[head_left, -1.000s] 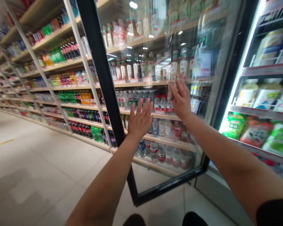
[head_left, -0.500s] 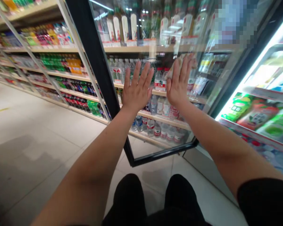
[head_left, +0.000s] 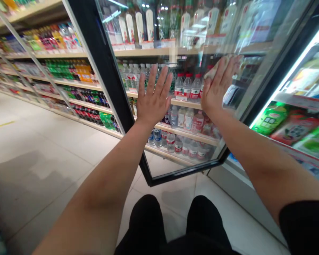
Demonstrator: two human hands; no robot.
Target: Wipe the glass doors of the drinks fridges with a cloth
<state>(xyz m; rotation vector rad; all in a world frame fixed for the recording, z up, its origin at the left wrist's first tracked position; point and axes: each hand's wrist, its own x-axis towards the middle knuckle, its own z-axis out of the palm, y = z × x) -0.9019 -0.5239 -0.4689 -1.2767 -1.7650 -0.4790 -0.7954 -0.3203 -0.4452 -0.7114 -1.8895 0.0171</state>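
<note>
Head: right hand (head_left: 215,90) farther right

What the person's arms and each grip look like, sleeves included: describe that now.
The left grip and right grip are human, ungloved, with no rings visible. The left forearm and right forearm are bare, showing no watch, bracelet, cable or marking. A plain black sleeve ends near the right elbow; no left sleeve is in view.
</note>
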